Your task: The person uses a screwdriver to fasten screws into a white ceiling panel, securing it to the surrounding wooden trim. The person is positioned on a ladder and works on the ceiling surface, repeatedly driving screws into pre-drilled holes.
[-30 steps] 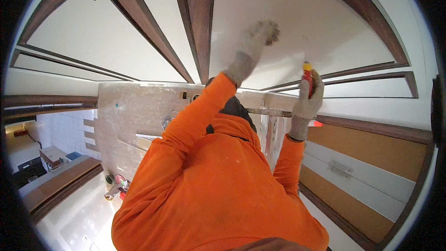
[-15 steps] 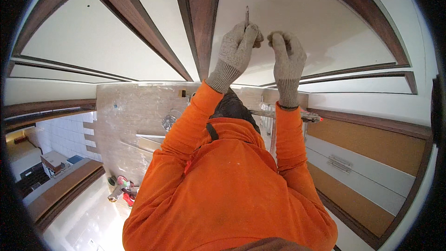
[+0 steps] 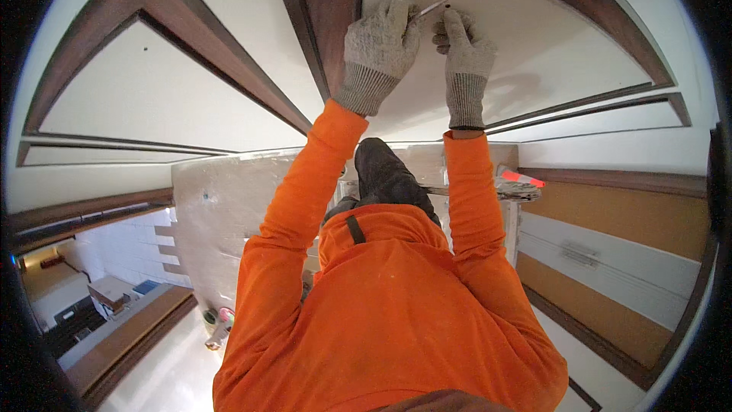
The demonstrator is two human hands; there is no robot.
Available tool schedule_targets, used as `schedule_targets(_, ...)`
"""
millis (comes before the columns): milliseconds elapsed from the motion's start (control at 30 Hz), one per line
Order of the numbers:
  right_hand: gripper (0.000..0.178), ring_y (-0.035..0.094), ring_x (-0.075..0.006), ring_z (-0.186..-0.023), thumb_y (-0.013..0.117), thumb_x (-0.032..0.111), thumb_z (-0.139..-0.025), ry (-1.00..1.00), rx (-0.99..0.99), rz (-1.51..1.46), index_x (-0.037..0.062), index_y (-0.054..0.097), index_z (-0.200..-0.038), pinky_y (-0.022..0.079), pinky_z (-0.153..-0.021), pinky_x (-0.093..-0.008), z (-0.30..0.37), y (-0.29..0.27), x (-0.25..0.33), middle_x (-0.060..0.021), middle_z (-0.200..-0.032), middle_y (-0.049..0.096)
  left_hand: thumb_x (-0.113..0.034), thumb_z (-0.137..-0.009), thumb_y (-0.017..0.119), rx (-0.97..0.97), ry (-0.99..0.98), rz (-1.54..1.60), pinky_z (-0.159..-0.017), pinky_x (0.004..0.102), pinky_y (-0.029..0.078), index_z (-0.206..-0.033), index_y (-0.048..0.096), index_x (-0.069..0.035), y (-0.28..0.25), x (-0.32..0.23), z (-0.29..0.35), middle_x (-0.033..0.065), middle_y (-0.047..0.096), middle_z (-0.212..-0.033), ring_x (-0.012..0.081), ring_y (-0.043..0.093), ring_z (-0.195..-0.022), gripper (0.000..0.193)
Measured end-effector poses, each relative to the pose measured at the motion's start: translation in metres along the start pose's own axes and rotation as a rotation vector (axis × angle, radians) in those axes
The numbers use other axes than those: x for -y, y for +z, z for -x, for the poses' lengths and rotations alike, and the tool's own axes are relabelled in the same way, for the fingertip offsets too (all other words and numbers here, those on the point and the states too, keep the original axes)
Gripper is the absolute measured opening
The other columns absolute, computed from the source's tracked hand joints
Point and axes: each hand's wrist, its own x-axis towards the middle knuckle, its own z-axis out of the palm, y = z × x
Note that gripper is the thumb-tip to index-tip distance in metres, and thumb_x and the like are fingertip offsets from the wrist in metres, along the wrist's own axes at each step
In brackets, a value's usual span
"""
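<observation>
My left hand [image 3: 381, 40], in a grey knit work glove, is closed around a slim, pale rod-like tool [image 3: 431, 9]. The tool slants up to the right, its tip close to a small dark hole [image 3: 447, 6] in a white panel [image 3: 534, 38]. My right hand [image 3: 467, 42], gloved the same way, is raised just below and right of that hole. Its thumb presses against the curled fingers; whatever may be pinched there is hidden. Whether the tool's tip touches the panel I cannot tell.
Dark brown wooden trim [image 3: 324, 8] frames the white panels. Low at right stands a work platform with a worn end [image 3: 518, 189] and an orange-and-white piece [image 3: 524, 178]. A brown-and-white cabinet [image 3: 610, 244] is at right; clutter [image 3: 217, 324] lies at lower left.
Both hands have moved up toward the panel's dark hole. The tool in my left hand has swung from upright to slanting right, and my body has shifted forward.
</observation>
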Motion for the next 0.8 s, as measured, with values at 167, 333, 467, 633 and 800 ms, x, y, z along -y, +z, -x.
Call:
schedule_targets(167, 0.025, 0.065, -0.014, -0.068, 0.069, 0.023, -0.099, 0.088, -0.039, -0.293, -0.0012, 0.074, -0.107, 0.051, -0.061, -0.0276, -0.002, 0.004, -0.007, -0.0081, -0.083, 0.073, -0.03, -0.098, 0.065, 0.108, -0.055, 0.104, -0.065, 0.0421, 0.056, -0.107, 0.064, -0.012, -0.001, 0.002, -0.023, 0.0145, 0.07, -0.085, 0.0335, 0.071, -0.074, 0.02)
schedule_targets(333, 0.026, 0.066, -0.0137, -0.068, 0.066, 0.022, -0.1, 0.038, -0.072, -0.155, -0.0016, 0.073, -0.107, 0.052, -0.062, -0.0283, 0.004, 0.01, 0.001, -0.008, -0.083, 0.073, -0.031, -0.097, 0.065, 0.078, -0.01, 0.06, -0.061, 0.0415, 0.056, -0.106, 0.065, -0.012, -0.001, 0.009, -0.026, 0.0139, 0.069, -0.078, 0.0345, 0.071, -0.069, 0.021)
schedule_targets(467, 0.027, 0.067, -0.0142, -0.071, 0.063, 0.022, -0.101, -0.043, -0.082, -0.02, -0.0015, 0.072, -0.109, 0.053, -0.066, -0.0286, 0.01, 0.013, 0.009, -0.0071, -0.083, 0.073, -0.032, -0.097, 0.066, 0.153, -0.082, 0.083, -0.062, 0.0421, 0.056, -0.107, 0.066, -0.01, -0.009, 0.006, -0.028, 0.0146, 0.069, -0.078, 0.0343, 0.071, -0.071, 0.024)
schedule_targets(633, 0.038, 0.067, -0.0137, -0.09, 0.062, 0.026, -0.104, -0.065, 0.171, 0.017, -0.0034, 0.064, -0.127, 0.054, -0.078, -0.0295, 0.031, 0.015, -0.016, -0.0107, -0.104, 0.071, -0.033, -0.098, 0.065, 0.218, -0.175, 0.168, -0.068, 0.0419, 0.057, -0.111, 0.067, -0.008, -0.017, 0.001, -0.034, 0.0159, 0.072, -0.082, 0.0336, 0.073, -0.076, 0.028)
schedule_targets(800, 0.043, 0.058, -0.0284, -0.12, 0.054, 0.018, -0.105, -0.023, 0.351, -0.168, 0.0013, 0.047, -0.144, 0.051, -0.099, -0.0358, 0.068, 0.036, -0.053, -0.0167, -0.14, 0.054, -0.032, -0.101, 0.062, 0.265, -0.24, 0.35, -0.075, 0.0381, 0.056, -0.115, 0.066, -0.006, -0.014, 0.007, -0.033, 0.0124, 0.075, -0.087, 0.0282, 0.075, -0.083, 0.03)
